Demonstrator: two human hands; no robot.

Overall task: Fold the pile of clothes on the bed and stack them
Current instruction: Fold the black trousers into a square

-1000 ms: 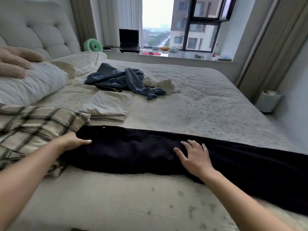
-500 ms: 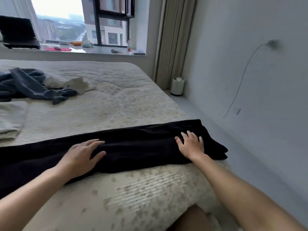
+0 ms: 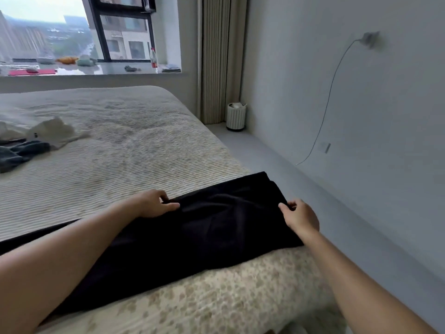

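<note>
A small white ribbed bin (image 3: 236, 116) stands on the grey floor (image 3: 277, 160) beside the beige pleated curtain (image 3: 218, 59). A thin grey cable (image 3: 331, 90) hangs from a wall plug (image 3: 370, 39). A clear plastic bottle (image 3: 153, 57) stands on the windowsill (image 3: 108, 69).

Trousers (image 3: 216, 227) across bed (image 3: 144, 150) (clothes pile (image 3: 29, 143) behind).

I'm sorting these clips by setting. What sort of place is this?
Most likely a bedroom in a high-rise flat. A wide bed with a ribbed cover fills the view, clothes lie on it, and the window above a deep sill looks out over city blocks far below.
</note>
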